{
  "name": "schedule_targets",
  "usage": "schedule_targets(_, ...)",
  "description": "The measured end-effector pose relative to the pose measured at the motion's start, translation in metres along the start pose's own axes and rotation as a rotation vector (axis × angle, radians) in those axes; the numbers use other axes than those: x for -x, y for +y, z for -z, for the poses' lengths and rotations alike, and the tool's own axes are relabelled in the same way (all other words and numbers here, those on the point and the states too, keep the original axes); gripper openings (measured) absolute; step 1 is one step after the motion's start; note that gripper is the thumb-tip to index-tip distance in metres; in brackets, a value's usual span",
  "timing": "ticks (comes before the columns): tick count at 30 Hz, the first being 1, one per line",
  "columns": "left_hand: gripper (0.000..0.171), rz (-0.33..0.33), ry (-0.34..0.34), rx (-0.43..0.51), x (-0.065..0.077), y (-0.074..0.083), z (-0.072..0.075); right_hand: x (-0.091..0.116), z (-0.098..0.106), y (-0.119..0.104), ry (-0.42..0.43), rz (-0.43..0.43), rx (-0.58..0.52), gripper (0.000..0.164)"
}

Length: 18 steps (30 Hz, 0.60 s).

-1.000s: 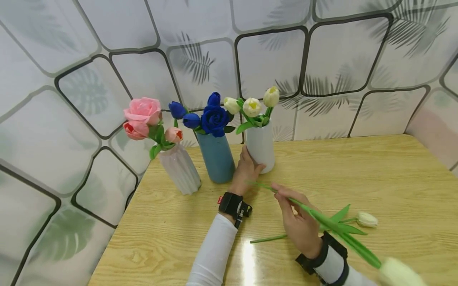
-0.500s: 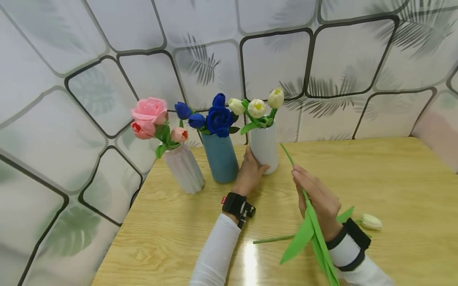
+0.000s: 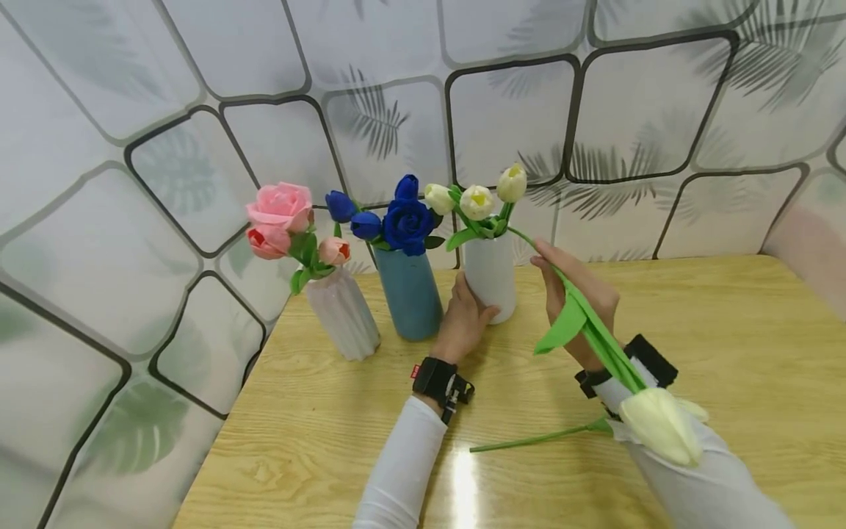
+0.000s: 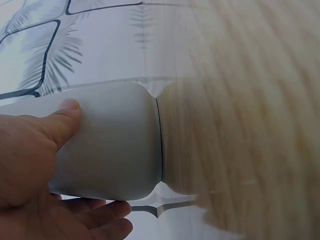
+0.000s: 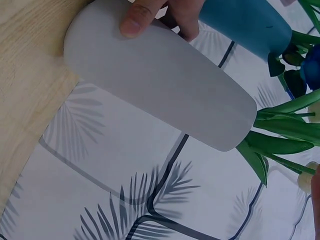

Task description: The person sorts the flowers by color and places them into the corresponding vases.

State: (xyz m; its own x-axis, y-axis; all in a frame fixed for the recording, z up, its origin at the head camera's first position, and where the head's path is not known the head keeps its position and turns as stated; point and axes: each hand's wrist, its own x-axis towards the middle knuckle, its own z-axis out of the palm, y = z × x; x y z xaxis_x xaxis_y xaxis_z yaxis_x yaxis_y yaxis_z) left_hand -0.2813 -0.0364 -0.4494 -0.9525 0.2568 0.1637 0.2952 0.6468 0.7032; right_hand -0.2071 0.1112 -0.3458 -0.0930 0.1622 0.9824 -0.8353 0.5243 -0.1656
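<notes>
My left hand [image 3: 459, 323] grips the white vase [image 3: 489, 272] low on its side. In the left wrist view its thumb lies across the vase [image 4: 110, 150] and the fingers pass beneath. White tulips [image 3: 477, 202] stand in the vase. Beside it on the right, my right hand [image 3: 591, 283] pinches the green stem of another white tulip [image 3: 661, 426], whose bloom hangs back over the forearm. That stem's thin end reaches the vase's mouth among the leaves. Only a sliver of the right hand [image 5: 316, 200] shows at the right wrist view's edge.
Left of the white vase stand a blue vase [image 3: 408, 301] with blue flowers and a pale ribbed vase [image 3: 340, 312] with pink flowers. One more tulip lies on the wooden table, its stem [image 3: 535, 441] showing, partly covered by my right forearm. A patterned backdrop [image 3: 515, 117] rises behind.
My right hand has turned the tulip's stem end upward and moved it forward to the white vase's mouth. My left hand keeps its hold on the vase.
</notes>
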Motion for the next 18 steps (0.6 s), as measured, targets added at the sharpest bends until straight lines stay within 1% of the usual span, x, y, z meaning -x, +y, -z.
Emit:
schedule_targets(3,0.090,-0.006,0.003,-0.009,0.000,-0.001,-0.001,0.003,-0.001,0.010,-0.114,-0.084,-0.012,0.024)
schedule_targets(5,0.090,-0.016,0.008,-0.015,0.000,-0.001,-0.001,0.002,-0.002,0.013,-0.190,-0.132,0.018,0.029)
schedule_targets(6,0.090,-0.020,0.009,-0.021,0.000,-0.001,-0.001,0.001,-0.003,0.015,-0.233,-0.145,0.058,0.031)
schedule_targets(7,0.090,-0.025,0.010,-0.023,0.000,-0.001,-0.001,0.000,-0.004,0.016,-0.299,-0.138,0.149,0.032)
schedule_targets(9,0.089,-0.035,0.011,-0.031,0.000,-0.001,-0.001,-0.005,-0.006,0.019,-0.389,-0.154,0.200,0.030)
schedule_targets(10,0.089,-0.040,0.012,-0.033,0.000,0.000,0.000,-0.008,-0.008,0.021,-0.429,-0.149,0.242,0.028)
schedule_targets(12,0.089,-0.048,0.014,-0.032,0.000,-0.001,0.000,-0.014,-0.012,0.023,-0.492,-0.168,0.285,0.025)
schedule_targets(13,0.089,-0.051,0.016,-0.028,0.000,-0.001,0.000,-0.017,-0.015,0.025,-0.516,-0.199,0.286,0.024)
schedule_targets(14,0.089,-0.053,0.015,-0.027,0.000,-0.001,0.000,-0.020,-0.018,0.026,-0.513,-0.261,0.242,0.024)
schedule_targets(16,0.088,-0.053,0.014,-0.017,0.000,-0.002,0.001,-0.025,-0.025,0.029,-0.549,-0.334,0.302,0.029)
schedule_targets(18,0.089,-0.053,0.016,-0.013,0.000,-0.002,0.001,-0.030,-0.033,0.032,-0.611,-0.402,0.395,0.034)
